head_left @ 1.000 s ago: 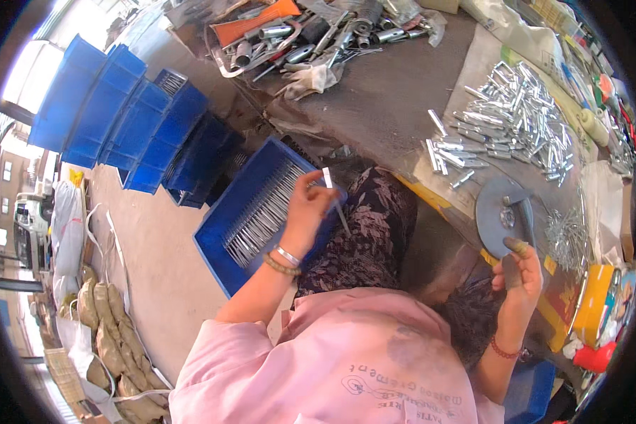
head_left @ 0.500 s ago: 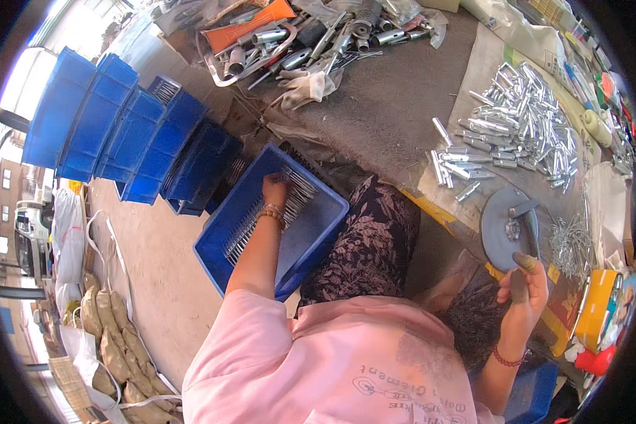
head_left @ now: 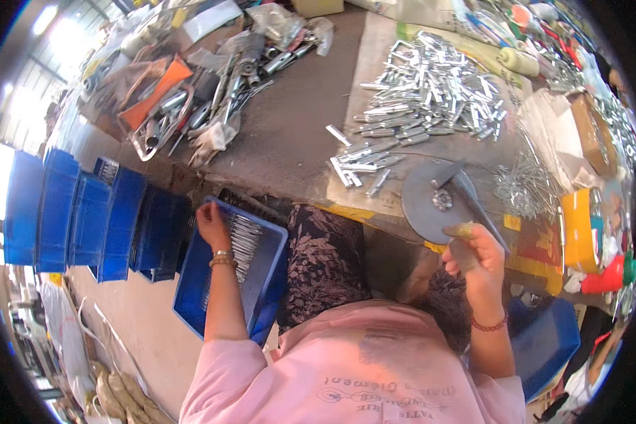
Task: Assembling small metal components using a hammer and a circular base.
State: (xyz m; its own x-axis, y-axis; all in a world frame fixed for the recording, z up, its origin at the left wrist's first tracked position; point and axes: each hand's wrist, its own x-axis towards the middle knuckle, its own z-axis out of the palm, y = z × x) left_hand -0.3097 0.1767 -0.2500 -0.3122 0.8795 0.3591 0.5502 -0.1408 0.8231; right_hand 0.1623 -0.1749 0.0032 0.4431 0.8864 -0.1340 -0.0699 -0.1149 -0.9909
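Note:
My left hand [head_left: 210, 223] is at the far left corner of a blue plastic bin [head_left: 282, 256], fingers curled together. Whatever they may hold is too small to make out. Beside that hand, shiny metal pins [head_left: 244, 244] lie side by side in a row inside the bin. My right hand [head_left: 479, 265] is raised by the bench edge with bent fingers apart and nothing visible between them. Coverings sit on its thumb and a finger. Just beyond it is a round grey disc [head_left: 418, 201] with a flat dark bar across it.
Loose silvery metal parts [head_left: 431, 92] are heaped on the bench, with thin wire pieces [head_left: 526, 184] to their right. Tools [head_left: 226, 85] clutter the far left. Stacked blue bins [head_left: 85, 219] stand at left; another blue bin [head_left: 544, 339] is at lower right.
The view has swung right, so the bench shows further left. My left hand has moved from over the pins to the bin's far left corner. My right hand stays raised near the disc.

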